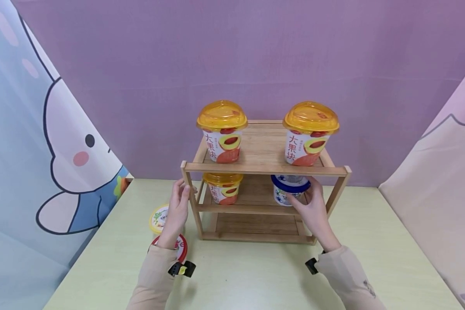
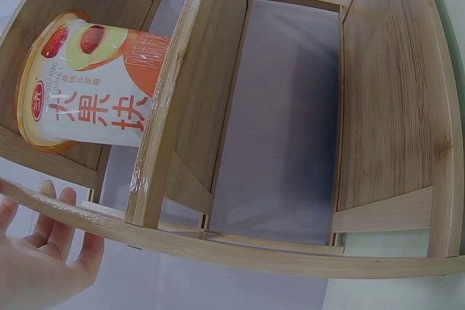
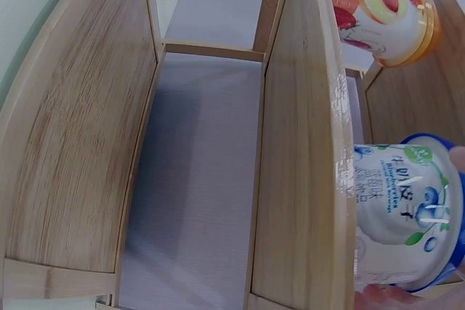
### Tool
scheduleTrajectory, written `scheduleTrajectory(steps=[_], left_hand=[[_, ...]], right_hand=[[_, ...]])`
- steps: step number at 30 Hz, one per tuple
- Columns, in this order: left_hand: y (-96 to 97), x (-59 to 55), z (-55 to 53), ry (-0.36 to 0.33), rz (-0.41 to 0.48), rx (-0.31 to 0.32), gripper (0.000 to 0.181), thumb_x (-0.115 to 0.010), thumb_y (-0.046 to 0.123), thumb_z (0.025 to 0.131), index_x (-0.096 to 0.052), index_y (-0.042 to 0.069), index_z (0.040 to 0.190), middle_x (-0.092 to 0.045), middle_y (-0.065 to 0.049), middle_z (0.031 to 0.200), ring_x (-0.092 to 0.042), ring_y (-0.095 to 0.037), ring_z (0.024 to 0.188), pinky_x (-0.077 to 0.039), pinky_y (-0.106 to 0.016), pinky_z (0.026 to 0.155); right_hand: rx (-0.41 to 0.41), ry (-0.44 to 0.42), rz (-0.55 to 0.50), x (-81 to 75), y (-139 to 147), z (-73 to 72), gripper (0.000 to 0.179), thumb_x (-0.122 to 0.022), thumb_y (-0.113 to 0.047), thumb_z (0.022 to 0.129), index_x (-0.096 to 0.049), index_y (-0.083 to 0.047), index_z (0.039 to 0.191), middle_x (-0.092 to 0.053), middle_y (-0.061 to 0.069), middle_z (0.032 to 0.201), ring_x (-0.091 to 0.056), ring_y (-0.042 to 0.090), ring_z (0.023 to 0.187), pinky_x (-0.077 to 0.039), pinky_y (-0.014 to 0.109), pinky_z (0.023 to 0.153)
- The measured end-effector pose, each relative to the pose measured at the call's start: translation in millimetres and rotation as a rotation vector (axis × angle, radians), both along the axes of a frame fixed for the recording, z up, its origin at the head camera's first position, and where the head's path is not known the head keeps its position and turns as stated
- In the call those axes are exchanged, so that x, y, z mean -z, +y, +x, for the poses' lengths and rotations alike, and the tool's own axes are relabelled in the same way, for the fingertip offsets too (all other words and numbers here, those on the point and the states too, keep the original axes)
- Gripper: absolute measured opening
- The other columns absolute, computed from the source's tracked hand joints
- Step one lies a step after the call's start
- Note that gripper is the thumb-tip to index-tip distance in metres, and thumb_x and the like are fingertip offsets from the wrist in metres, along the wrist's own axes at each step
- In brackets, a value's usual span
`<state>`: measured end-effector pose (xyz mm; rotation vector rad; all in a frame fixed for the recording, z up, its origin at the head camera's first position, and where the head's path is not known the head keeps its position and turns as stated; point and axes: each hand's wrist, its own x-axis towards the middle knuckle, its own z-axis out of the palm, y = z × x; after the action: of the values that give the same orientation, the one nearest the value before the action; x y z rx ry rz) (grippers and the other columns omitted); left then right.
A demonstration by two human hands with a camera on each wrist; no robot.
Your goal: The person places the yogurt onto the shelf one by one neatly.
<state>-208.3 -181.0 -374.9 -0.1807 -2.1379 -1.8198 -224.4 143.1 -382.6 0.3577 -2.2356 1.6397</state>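
Note:
On the middle shelf of a wooden rack (image 1: 263, 169), my right hand (image 1: 311, 209) grips a white yogurt cup with a blue lid (image 1: 282, 198), thumb at its front and fingers round its right side. The right wrist view shows blueberries printed on this yogurt cup (image 3: 399, 208). My left hand (image 1: 177, 211) holds the rack's left front post, its fingers reaching behind the post (image 2: 240, 254). To the left on the same shelf stands an orange-lidded yogurt cup (image 1: 224, 193). Two more orange-lidded cups, a left one (image 1: 222, 144) and a right one (image 1: 308, 146), stand on top.
Left of the rack, a yellow-lidded cup (image 1: 157, 219) and a red-lidded cup (image 1: 183, 249) sit on the pale table (image 1: 248, 275), partly hidden by my left arm. The bottom shelf (image 1: 255, 224) lies close above the table. A purple curtain (image 1: 255, 51) hangs behind.

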Motion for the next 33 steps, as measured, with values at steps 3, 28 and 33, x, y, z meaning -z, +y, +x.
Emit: scheduleTrajectory(steps=[3,28,33], left_hand=[[0.6,-0.2,-0.4,0.007,0.004,0.002,0.035,-0.030,0.023,0.097,-0.032,0.000,0.124,-0.044,-0.028,0.109,-0.044,-0.033,0.108,-0.030,-0.042,0.095],[0.9,1.3,-0.2,0.013,0.008,-0.012,0.035,-0.031,0.024,0.097,-0.033,0.001,0.123,-0.048,-0.015,0.102,-0.045,-0.026,0.103,-0.032,-0.037,0.092],[2.4,-0.4,0.3,0.009,0.015,-0.023,0.030,-0.031,0.018,0.097,-0.033,0.001,0.122,-0.049,-0.010,0.099,-0.047,-0.024,0.101,-0.032,-0.031,0.090]], right_hand=[[0.040,0.017,0.027,0.9,0.5,5.7,0.069,-0.064,-0.018,0.081,-0.022,-0.007,0.134,-0.022,0.016,0.130,-0.032,0.031,0.121,-0.027,0.041,0.100],[0.234,0.414,-0.006,-13.0,23.7,62.5,0.042,-0.053,0.021,0.075,-0.042,0.013,0.115,-0.049,0.012,0.113,-0.047,0.003,0.104,-0.037,0.016,0.090],[0.217,0.402,-0.147,-15.2,37.5,61.9,0.036,-0.047,0.019,0.079,-0.042,0.013,0.114,-0.051,0.007,0.111,-0.051,0.012,0.104,-0.039,0.018,0.088]])
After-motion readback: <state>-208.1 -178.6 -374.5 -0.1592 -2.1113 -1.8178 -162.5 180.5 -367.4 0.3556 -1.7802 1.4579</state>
